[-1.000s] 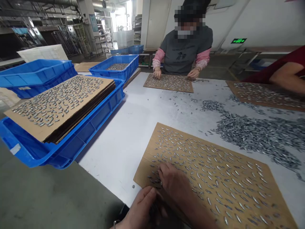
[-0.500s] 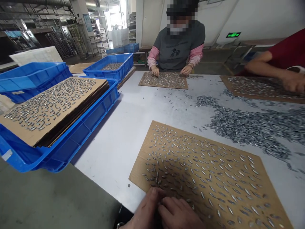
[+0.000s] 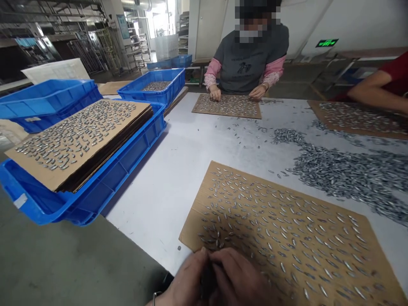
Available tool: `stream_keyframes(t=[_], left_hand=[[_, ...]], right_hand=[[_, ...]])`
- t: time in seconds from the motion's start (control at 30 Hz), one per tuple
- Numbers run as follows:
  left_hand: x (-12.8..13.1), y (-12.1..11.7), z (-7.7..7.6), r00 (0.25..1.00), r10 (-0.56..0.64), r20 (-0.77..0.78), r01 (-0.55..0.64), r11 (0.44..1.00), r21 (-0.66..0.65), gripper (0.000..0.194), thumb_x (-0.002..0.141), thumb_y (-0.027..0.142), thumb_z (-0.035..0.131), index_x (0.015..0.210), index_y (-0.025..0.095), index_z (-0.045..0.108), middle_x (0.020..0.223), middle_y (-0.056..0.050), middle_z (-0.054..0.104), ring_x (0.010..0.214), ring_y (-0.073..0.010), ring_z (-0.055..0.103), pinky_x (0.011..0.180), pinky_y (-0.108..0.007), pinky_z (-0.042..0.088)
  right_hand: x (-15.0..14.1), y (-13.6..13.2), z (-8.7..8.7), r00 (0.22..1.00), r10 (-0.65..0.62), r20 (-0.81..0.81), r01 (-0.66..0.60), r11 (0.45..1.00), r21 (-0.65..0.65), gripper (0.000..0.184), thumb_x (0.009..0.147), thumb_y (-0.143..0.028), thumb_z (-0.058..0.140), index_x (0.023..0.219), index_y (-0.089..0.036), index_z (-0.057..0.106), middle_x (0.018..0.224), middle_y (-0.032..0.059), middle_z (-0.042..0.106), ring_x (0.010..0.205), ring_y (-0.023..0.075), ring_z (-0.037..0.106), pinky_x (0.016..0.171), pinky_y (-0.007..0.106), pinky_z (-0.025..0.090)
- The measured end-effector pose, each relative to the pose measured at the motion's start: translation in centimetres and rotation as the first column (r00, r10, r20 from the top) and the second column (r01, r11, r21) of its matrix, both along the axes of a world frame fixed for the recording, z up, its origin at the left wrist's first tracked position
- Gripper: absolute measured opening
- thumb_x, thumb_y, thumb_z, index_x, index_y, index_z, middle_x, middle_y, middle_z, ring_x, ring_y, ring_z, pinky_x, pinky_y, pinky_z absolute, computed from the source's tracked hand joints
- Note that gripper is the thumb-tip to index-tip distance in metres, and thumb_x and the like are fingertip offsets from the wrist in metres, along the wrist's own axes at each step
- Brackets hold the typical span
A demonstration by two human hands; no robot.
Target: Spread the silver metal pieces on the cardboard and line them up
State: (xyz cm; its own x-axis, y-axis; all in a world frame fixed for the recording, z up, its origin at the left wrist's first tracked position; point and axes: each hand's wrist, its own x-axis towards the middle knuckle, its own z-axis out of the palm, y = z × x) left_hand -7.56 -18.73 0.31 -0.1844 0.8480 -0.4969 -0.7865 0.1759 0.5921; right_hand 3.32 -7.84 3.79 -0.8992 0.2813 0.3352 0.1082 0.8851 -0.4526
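A brown cardboard sheet [image 3: 197, 221] lies before me on the white table, covered with small grey, spindle-shaped metal pieces [image 3: 269, 233] set apart from each other. Over its near left edge, my left hand [image 3: 189, 274] and my right hand [image 3: 242, 276] meet at the fingertips. The left thumb points forward and its fingers are curled; those of the right are bent in towards it. Both hands are closed, and whatever is between them is hidden in shadow. Just beyond the fingertips, several metal pieces lie close together near the sheet's left corner.
A heap of loose metal pieces [image 3: 347, 174] spreads across the table's right. At left, a blue crate [image 3: 121, 174] bears stacked cardboard sheets [image 3: 73, 163] topped with pieces. Co-workers' hands work at a far sheet [image 3: 228, 111]; a red-sleeved arm [image 3: 376, 87] reaches another.
The view has shifted slightly, so the surroundings sit farther right. My right hand's fingers have come forward to my left thumb tip. The red-sleeved co-worker's hand has moved out of sight.
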Motion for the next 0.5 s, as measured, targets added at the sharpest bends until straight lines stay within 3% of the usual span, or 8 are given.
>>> stream_keyframes(t=[0.1, 0.23, 0.33, 0.4, 0.5], left_hand=[[-0.6, -0.1, -0.5, 0.997, 0.049, 0.061, -0.05, 0.999, 0.02, 0.043, 0.083, 0.058, 0.074, 0.08, 0.019, 0.055, 0.056, 0.005, 0.053, 0.04, -0.0061, 0.041, 0.039, -0.022, 0.019], [-2.0, -0.7, 0.2, 0.998, 0.054, 0.042, -0.055, 0.998, 0.024, 0.046, 0.083, 0.057, 0.074, 0.077, 0.014, 0.06, 0.059, 0.001, 0.058, 0.04, -0.0047, 0.041, 0.04, -0.021, 0.02], [-3.1, -1.3, 0.8, 0.998, 0.061, 0.008, -0.061, 0.998, 0.001, 0.047, 0.085, 0.059, 0.071, 0.087, 0.012, 0.064, 0.065, -0.001, 0.063, 0.042, -0.0047, 0.045, 0.041, -0.02, 0.02], [-3.6, -1.6, 1.0, 0.998, 0.065, -0.026, -0.065, 0.997, -0.033, 0.045, 0.085, 0.057, 0.071, 0.093, 0.013, 0.065, 0.067, -0.001, 0.064, 0.043, -0.005, 0.046, 0.041, -0.02, 0.02], [-4.0, -2.0, 1.2, 0.996, 0.048, -0.072, -0.053, 0.996, -0.072, 0.046, 0.081, 0.057, 0.074, 0.092, 0.014, 0.065, 0.066, 0.0, 0.065, 0.041, -0.0044, 0.043, 0.04, -0.02, 0.018]], right_hand=[[-1.1, 0.3, 0.1, 0.999, -0.046, -0.013, 0.045, 0.998, -0.033, 0.021, 0.096, -0.009, 0.044, 0.094, -0.025, 0.058, 0.085, 0.0, 0.068, 0.074, 0.0137, 0.068, 0.068, 0.022, 0.052], [-2.5, 0.7, 0.0, 0.999, -0.033, -0.001, 0.033, 0.998, -0.048, 0.02, 0.097, -0.013, 0.044, 0.084, -0.025, 0.055, 0.076, -0.0018, 0.065, 0.066, 0.0133, 0.066, 0.059, 0.022, 0.048], [-3.7, 1.6, -0.3, 0.995, -0.059, 0.077, 0.065, 0.994, -0.086, 0.024, 0.102, -0.021, 0.044, 0.081, -0.024, 0.054, 0.071, -0.0028, 0.064, 0.061, 0.0125, 0.064, 0.057, 0.022, 0.046], [-4.6, 2.5, -0.8, 0.987, -0.096, 0.131, 0.102, 0.994, -0.035, 0.027, 0.104, -0.024, 0.042, 0.08, -0.023, 0.055, 0.072, -0.0015, 0.065, 0.062, 0.0131, 0.064, 0.057, 0.024, 0.044], [-6.0, 3.8, -2.0, 0.974, -0.161, 0.159, 0.135, 0.977, 0.162, 0.032, 0.106, -0.027, 0.041, 0.077, -0.023, 0.054, 0.07, 0.0004, 0.064, 0.06, 0.0152, 0.062, 0.055, 0.028, 0.04]])
